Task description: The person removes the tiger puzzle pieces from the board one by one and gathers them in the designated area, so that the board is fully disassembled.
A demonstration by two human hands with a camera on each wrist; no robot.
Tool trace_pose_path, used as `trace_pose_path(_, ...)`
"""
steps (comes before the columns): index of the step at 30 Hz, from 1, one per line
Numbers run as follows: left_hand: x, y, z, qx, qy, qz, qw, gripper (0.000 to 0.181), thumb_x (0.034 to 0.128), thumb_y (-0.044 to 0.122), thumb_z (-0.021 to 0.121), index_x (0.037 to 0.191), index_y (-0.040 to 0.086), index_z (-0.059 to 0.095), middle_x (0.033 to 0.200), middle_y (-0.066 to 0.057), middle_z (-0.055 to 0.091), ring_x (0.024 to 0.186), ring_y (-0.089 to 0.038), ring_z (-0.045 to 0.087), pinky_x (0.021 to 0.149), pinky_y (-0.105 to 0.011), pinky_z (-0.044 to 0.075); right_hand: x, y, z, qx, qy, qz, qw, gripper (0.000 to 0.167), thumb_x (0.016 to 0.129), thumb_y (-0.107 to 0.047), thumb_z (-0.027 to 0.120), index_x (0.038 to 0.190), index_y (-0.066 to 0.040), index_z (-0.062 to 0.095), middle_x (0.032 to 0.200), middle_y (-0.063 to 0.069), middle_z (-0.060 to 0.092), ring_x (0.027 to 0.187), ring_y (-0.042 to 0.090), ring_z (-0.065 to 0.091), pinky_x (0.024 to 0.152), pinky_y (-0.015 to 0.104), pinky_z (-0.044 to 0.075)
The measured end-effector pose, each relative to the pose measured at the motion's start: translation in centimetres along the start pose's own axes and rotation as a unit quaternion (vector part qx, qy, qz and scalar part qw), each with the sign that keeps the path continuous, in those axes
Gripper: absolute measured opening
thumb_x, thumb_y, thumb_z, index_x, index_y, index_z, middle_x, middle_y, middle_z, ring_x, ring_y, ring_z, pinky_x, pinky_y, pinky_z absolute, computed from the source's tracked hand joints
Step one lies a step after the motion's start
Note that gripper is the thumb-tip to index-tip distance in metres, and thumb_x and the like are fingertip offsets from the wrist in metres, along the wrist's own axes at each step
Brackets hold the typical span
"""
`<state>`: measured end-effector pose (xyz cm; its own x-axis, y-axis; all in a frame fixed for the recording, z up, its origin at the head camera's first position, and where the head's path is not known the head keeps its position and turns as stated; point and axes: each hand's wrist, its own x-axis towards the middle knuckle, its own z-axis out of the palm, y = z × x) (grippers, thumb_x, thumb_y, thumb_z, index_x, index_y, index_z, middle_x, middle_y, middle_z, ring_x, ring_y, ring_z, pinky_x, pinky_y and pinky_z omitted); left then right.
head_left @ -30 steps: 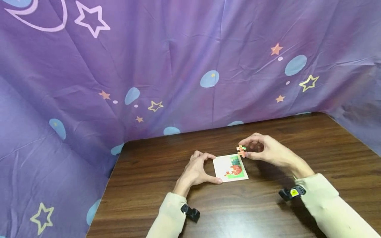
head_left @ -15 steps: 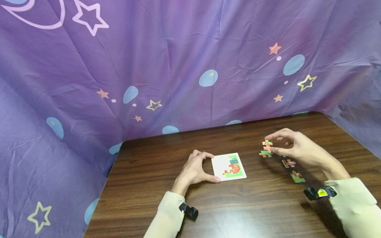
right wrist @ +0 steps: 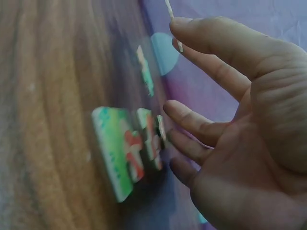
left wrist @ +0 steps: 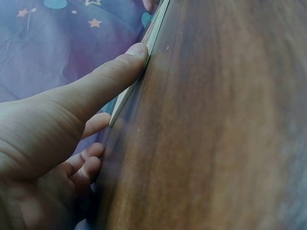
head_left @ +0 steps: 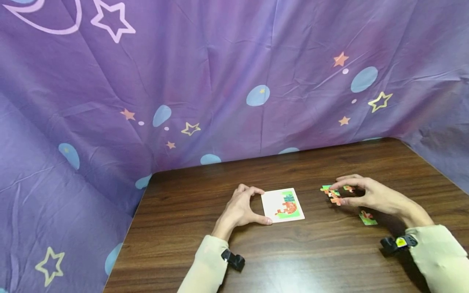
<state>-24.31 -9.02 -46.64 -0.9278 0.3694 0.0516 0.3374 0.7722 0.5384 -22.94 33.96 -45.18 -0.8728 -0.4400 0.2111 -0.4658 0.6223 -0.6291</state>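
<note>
Your puzzle board (head_left: 275,202) is white, green and orange-red, and your puzzle pieces (head_left: 368,220) are also green and orange-red. The tabletop (head_left: 190,203) has brown wood grain, the purple curtain (head_left: 227,61) has stars and blue ovals.

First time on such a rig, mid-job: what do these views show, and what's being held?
No machine here: these are a person's bare hands. The head view looks forward and down from a camera worn on the head; the other two come from a camera on each wrist. On the brown table lie a partly filled puzzle board and several loose pieces. The left hand holds the board at its two left corners. The right hand pinches one puzzle piece, seen nearly edge-on in the right wrist view.
</note>
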Motion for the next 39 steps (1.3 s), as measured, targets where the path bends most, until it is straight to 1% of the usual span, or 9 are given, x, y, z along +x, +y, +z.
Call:
trace_pose_path(6, 0.0, 0.1, 0.0, -0.006, 0.001, 0.000, 1.0000, 0.096, 0.0650, 0.057, 0.108, 0.148, 0.031, 0.068, 0.140, -0.003, 0.058, 0.131, -0.021, 0.054, 0.107, -0.047, 0.055, -0.4, 0.7, 0.2, 0.007, -0.003, 0.021, 0.9997, 0.040, 0.098, -0.027, 0.088, 0.136, -0.033, 0.078, 0.160, 0.018, 0.057, 0.135, -0.008, 0.043, 0.105, 0.023, 0.040)
trace_pose_path(13, -0.2, 0.1, 0.1, 0.002, 0.000, 0.001, 1.0000, 0.096, 0.0653, 0.058, 0.107, 0.149, 0.032, 0.068, 0.139, -0.002, 0.058, 0.131, -0.021, 0.055, 0.106, -0.046, 0.055, -0.4, 1.1, 0.5, 0.004, 0.006, 0.006, 1.0000, 0.041, 0.097, -0.023, 0.088, 0.136, -0.031, 0.079, 0.155, 0.013, 0.061, 0.132, -0.010, 0.046, 0.105, 0.020, 0.040)
trace_pose_path(20, -0.1, 0.1, 0.0, -0.002, 0.000, -0.001, 1.0000, 0.096, 0.0650, 0.057, 0.108, 0.149, 0.031, 0.067, 0.140, -0.003, 0.058, 0.130, -0.021, 0.055, 0.107, -0.046, 0.055, -0.3, 1.7, 0.4, 0.000, 0.035, -0.006, 0.9994, 0.041, 0.095, -0.019, 0.090, 0.133, -0.030, 0.079, 0.160, 0.018, 0.055, 0.140, 0.002, 0.045, 0.104, 0.007, 0.029)
trace_pose_path(26, 0.0, 0.1, 0.0, -0.001, -0.002, -0.003, 1.0000, 0.097, 0.0652, 0.058, 0.107, 0.149, 0.032, 0.067, 0.140, -0.002, 0.058, 0.130, -0.021, 0.055, 0.107, -0.045, 0.055, -0.5, 2.1, 0.4, 0.015, 0.021, -0.008, 0.9996, 0.039, 0.095, -0.019, 0.090, 0.131, -0.029, 0.080, 0.165, 0.024, 0.048, 0.146, -0.004, 0.038, 0.101, 0.003, 0.025)
trace_pose_path(28, -0.1, 0.1, -0.1, 0.000, -0.002, -0.004, 1.0000, 0.096, 0.0657, 0.058, 0.107, 0.149, 0.032, 0.067, 0.140, -0.002, 0.058, 0.130, -0.021, 0.055, 0.107, -0.045, 0.055, -0.5, 2.1, 0.5, 0.013, 0.018, -0.006, 0.9997, 0.039, 0.095, -0.020, 0.090, 0.131, -0.030, 0.080, 0.165, 0.024, 0.048, 0.149, 0.005, 0.040, 0.101, 0.004, 0.028)
trace_pose_path(30, -0.1, 0.2, -0.2, 0.000, -0.002, -0.004, 1.0000, 0.096, 0.0664, 0.058, 0.107, 0.150, 0.032, 0.067, 0.140, -0.001, 0.058, 0.130, -0.020, 0.054, 0.106, -0.045, 0.055, -0.4, 2.1, 0.5, 0.012, 0.014, -0.003, 0.9998, 0.038, 0.095, -0.020, 0.091, 0.130, -0.030, 0.080, 0.166, 0.024, 0.047, 0.153, 0.022, 0.040, 0.107, 0.015, 0.033)
trace_pose_path(34, -0.1, 0.3, -0.2, 0.000, -0.004, -0.007, 1.0000, 0.095, 0.0672, 0.058, 0.107, 0.150, 0.032, 0.067, 0.139, -0.001, 0.057, 0.130, -0.020, 0.054, 0.105, -0.045, 0.055, -0.5, 2.1, 0.4, 0.014, 0.007, 0.009, 0.9998, 0.038, 0.094, -0.022, 0.091, 0.130, -0.030, 0.080, 0.168, 0.026, 0.043, 0.150, 0.058, 0.034, 0.113, 0.063, 0.034)
trace_pose_path(36, -0.1, 0.3, -0.2, 0.001, -0.005, -0.007, 1.0000, 0.095, 0.0672, 0.058, 0.107, 0.150, 0.032, 0.067, 0.139, -0.001, 0.057, 0.129, -0.021, 0.054, 0.105, -0.045, 0.055, -0.5, 2.1, 0.4, 0.014, 0.003, 0.016, 0.9998, 0.039, 0.094, -0.024, 0.091, 0.131, -0.030, 0.080, 0.169, 0.027, 0.041, 0.148, 0.066, 0.030, 0.103, 0.082, 0.029)
trace_pose_path(39, -0.1, 0.2, -0.1, 0.001, -0.006, -0.007, 1.0000, 0.095, 0.0668, 0.058, 0.107, 0.149, 0.032, 0.067, 0.138, -0.001, 0.058, 0.129, -0.020, 0.054, 0.105, -0.044, 0.055, -0.6, 2.2, 0.6, 0.005, 0.000, 0.026, 0.9997, 0.039, 0.094, -0.027, 0.091, 0.131, -0.031, 0.080, 0.170, 0.027, 0.040, 0.146, 0.069, 0.029, 0.098, 0.090, 0.026)
